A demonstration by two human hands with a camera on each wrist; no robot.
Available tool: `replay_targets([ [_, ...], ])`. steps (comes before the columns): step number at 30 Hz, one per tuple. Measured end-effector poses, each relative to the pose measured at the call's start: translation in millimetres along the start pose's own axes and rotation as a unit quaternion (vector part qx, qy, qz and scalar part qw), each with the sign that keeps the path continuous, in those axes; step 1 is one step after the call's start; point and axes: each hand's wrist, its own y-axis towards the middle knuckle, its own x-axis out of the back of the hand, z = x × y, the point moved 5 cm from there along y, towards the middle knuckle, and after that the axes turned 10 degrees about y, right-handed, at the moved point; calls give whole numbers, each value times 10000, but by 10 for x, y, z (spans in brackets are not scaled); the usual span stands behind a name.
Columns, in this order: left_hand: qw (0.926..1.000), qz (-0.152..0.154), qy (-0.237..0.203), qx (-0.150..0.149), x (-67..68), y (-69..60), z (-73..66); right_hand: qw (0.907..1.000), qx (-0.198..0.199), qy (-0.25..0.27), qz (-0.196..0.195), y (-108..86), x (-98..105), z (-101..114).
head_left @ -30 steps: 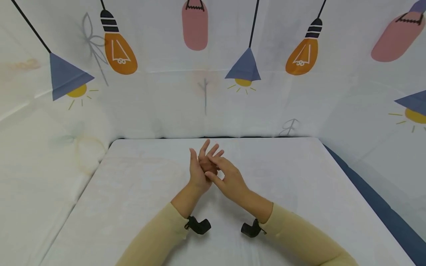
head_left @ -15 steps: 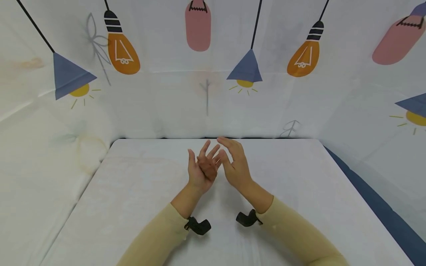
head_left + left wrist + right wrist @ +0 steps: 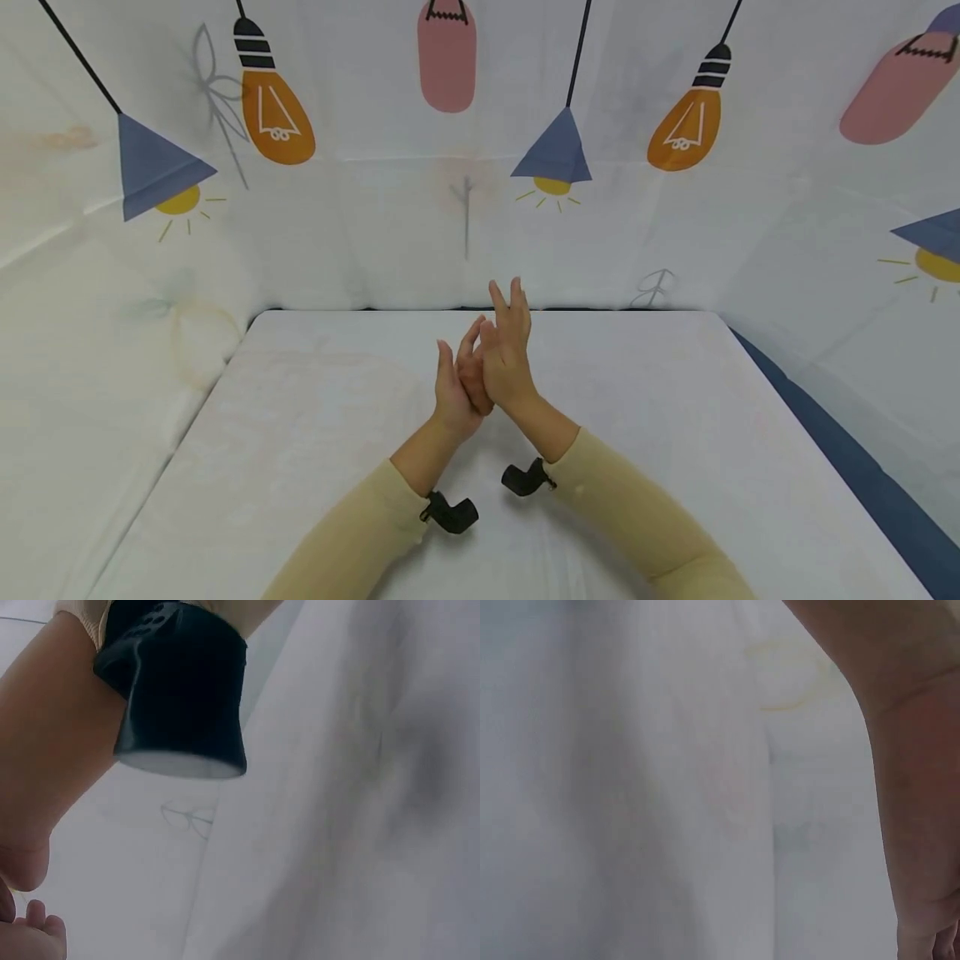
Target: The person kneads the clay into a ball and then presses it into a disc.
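Note:
Above the white table [image 3: 315, 467], my two hands touch in the head view. Palm inward, the left hand [image 3: 459, 396] has its thumb raised, and the right hand partly covers its fingers. Against it from the right lies my right hand [image 3: 507, 358], its fingers pointing up and mostly straight. No object shows between them, though the area where the palms meet is hidden. In the right wrist view, the right hand [image 3: 922, 825] runs down the right edge. The left wrist view catches only parts of hands at its lower left corner.
A black wrist camera [image 3: 452, 513] hangs below the left sleeve, and another black wrist camera [image 3: 525, 477] below the right. Behind the table hangs a white cloth [image 3: 360, 225] printed with lamps and bulbs. Dark blue fabric [image 3: 832, 433] runs along the right side.
A second ago the right fingers lay over the left palm; the right hand then drew off to the right and turned upright. Now it is back against the left hand, which has shifted slightly right.

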Motion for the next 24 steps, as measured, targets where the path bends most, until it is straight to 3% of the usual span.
replay_targets([
  [4,9954,-189,935,-124,9,3,-13,9975,-454,459,302,-67,-55,-17],
  [7,9861,-504,1574,-181,27,11,-36,9895,-1007,929,458,-132,-96,-57],
  [11,9732,-935,2064,-398,74,39,-73,9760,-1455,1505,593,-224,-160,-85],
  [17,9455,-1493,2831,-607,152,63,-88,9374,-2043,2714,764,-343,-223,-100],
  [23,9146,-1458,3749,-406,181,45,-28,9041,-2765,3192,647,-371,-164,-74],
  [24,9068,-1416,3947,-433,176,44,-28,8981,-2852,3300,568,-359,-148,-66],
])
